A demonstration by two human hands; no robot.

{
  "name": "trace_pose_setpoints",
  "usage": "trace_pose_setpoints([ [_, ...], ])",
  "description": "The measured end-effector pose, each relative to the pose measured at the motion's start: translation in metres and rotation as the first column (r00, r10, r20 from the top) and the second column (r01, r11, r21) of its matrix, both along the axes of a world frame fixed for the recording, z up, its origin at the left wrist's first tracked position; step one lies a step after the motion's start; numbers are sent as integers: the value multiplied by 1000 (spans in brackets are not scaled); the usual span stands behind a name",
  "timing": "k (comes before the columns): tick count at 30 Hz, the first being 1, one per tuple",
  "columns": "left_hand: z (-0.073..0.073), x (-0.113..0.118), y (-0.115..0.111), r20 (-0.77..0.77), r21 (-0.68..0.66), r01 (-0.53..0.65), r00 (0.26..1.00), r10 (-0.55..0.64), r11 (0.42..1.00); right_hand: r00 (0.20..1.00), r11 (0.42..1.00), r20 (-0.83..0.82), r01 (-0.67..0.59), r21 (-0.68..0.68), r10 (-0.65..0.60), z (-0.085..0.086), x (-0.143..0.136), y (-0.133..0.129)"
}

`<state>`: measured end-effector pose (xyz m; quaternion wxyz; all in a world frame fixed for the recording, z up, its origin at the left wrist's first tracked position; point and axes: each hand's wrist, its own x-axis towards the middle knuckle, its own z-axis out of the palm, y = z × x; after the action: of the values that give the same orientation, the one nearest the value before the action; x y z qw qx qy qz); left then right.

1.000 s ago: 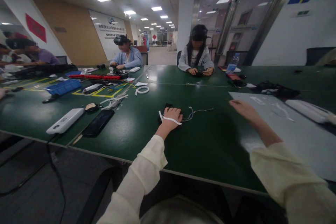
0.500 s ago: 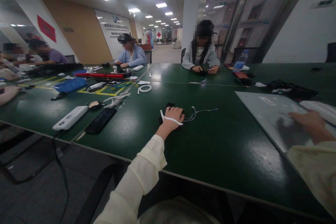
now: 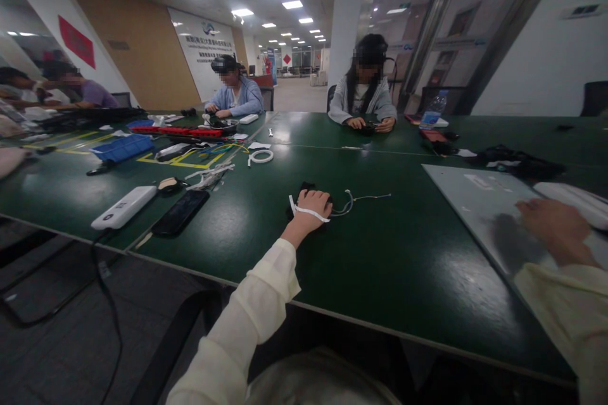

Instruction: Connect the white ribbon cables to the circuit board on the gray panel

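One blue bin [image 3: 122, 148] stands apart; left hand [image 3: 311, 209] cups a black object [image 3: 308, 186], grip unclear for right hand [image 3: 553, 231].

Phone [image 3: 180, 214] lay left of left hand [image 3: 311, 210], power bank [image 3: 124, 207] farther left, wires [image 3: 352, 202] right; board [image 3: 463, 202] lay below right hand [image 3: 553, 229].

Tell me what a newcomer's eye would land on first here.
Probably the left hand, in the middle of the green table, resting over a black object with a white strip across its back. Next, the blurred right hand at the grey board on the right; contact is unclear. The blue bin, farther off on the left, also stands out.
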<state>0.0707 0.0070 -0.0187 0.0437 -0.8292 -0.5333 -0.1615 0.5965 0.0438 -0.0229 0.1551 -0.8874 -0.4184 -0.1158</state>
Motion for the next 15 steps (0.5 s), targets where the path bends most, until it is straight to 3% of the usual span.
trace_pose_setpoints([
  [2, -3, 1, 1, 5, 27, -7, 1000, 7, 1000, 998, 989, -20, -57, -133, 55, 24, -42, -8],
  [4, -5, 1, 1, 6, 51, -10, 1000, 10, 999, 947, 941, -77, -320, -112, 313, 47, -97, -17],
  [6, -7, 1, 2, 10, 64, -13, 1000, 12, 998, 786, 807, -247, -590, -23, 567, 62, -160, -27],
  [8, -8, 1, 3, 9, 61, -13, 1000, 13, 998, 571, 679, -471, -729, 84, 672, 68, -224, -36],
  [10, -8, 1, 3, 3, 54, -10, 1000, 10, 999, 312, 526, -629, -831, 183, 712, 69, -282, -46],
  [12, -7, 1, 2, -7, 50, -12, 1000, 12, 999, 111, 420, -721, -868, 265, 684, 67, -329, -56],
  [13, -6, 0, 1, -14, 43, -12, 1000, 13, 999, 17, 392, -764, -866, 311, 645, 67, -348, -61],
  [15, -3, -2, 0, -35, 11, -4, 999, 5, 1000, -107, 422, -836, -825, 377, 539, 66, -378, -69],
])
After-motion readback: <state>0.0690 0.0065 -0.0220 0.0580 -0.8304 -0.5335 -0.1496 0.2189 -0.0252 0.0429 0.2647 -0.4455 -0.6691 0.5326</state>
